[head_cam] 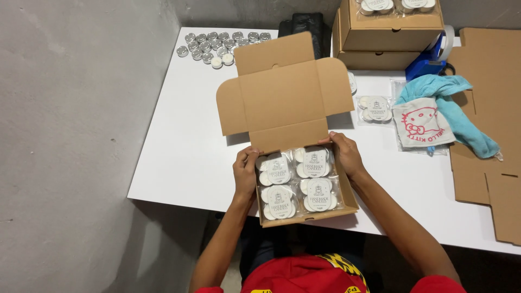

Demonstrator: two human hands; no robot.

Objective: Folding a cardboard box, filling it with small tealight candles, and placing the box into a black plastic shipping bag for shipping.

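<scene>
An open brown cardboard mailer box (350, 206) sits at the near edge of the white table (179, 152), its lid (285, 92) standing up toward the back. Inside lie several clear packs of small white candles (298, 182) with round labels. My left hand (245, 174) grips the box's left wall, thumb on the rim. On the opposite side, my right hand (345, 154) holds the right wall near the lid hinge, fingers touching a candle pack.
Several small silver tins (217, 44) cluster at the table's far left. Two stacked cardboard boxes (388, 38) stand at the back, with a blue tape dispenser (431, 58), a loose candle pack (375, 108), a turquoise cloth (456, 108), and flat cardboard (491, 135) to the right.
</scene>
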